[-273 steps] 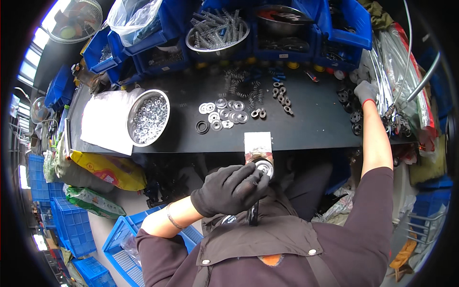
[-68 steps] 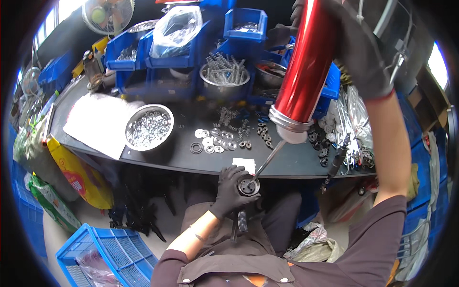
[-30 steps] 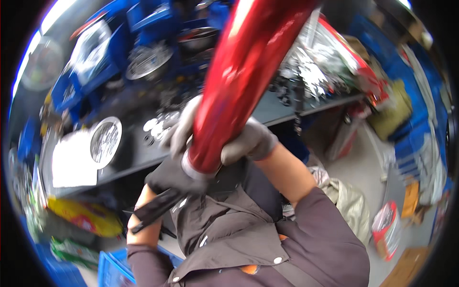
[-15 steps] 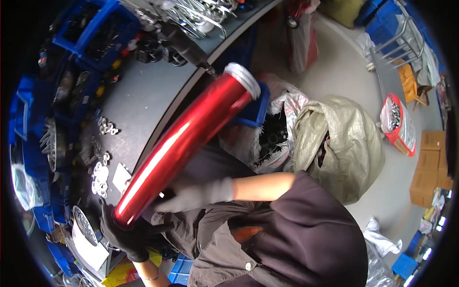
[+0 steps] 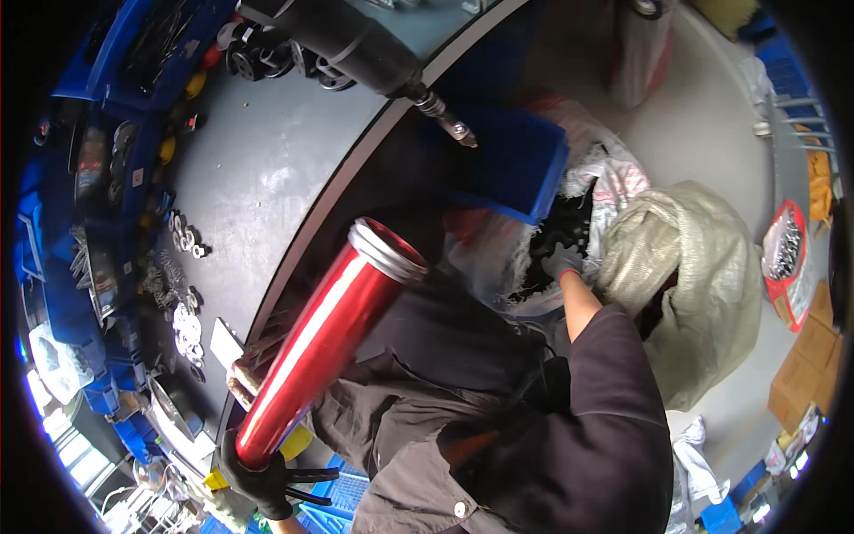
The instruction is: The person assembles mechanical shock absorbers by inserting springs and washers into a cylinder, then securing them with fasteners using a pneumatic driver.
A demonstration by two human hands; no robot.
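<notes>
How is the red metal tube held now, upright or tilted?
Tilted. The red tube slants from the left hand at its lower end up to its silver-rimmed end.

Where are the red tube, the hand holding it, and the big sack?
red tube (image 5: 320, 343), head view, middle of its shiny side.
left hand (image 5: 258, 476), head view, black glove at the tube's lower end.
sack (image 5: 689, 294), head view, its pale woven side.

Tube (image 5: 325, 343) lies between workbench (image 5: 267, 160) and sack (image 5: 694, 276)
</notes>
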